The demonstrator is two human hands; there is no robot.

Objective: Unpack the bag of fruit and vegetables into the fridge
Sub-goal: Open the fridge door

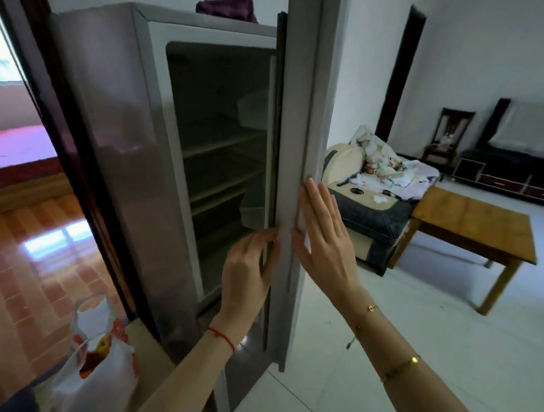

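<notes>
The fridge (116, 132) stands with its upper door (295, 143) swung open, seen edge-on, so the dim interior shows several shelves (222, 167) and a pale container (252, 109) near the top. The left hand (247, 268) is at the inner side of the door's edge, its fingers curled against the dark gasket there, gripping the edge. The right hand (323, 231) lies flat against the outer face of the door, fingers straight and pressed to the surface. A red string (221, 338) circles the left wrist, and two thin gold bracelets (401, 368) sit on the right forearm.

The bag of fruit and vegetables (95, 360), a white plastic carrier with red print, sits low at the left, just beside the fridge's base; orange and yellow produce shows through its open top. The print on it is too blurred to read, and no brand or label is legible on the fridge.

A dark red cloth (227, 7) rests on top of the fridge. To the right, a wooden bench (473, 224) stands on the pale tiled floor (383, 340), with a bed (369, 205) carrying rumpled bedding behind it and a dark sofa (521, 163) against the far wall. At the left a doorway opens onto a glossy reddish floor (22, 254).
</notes>
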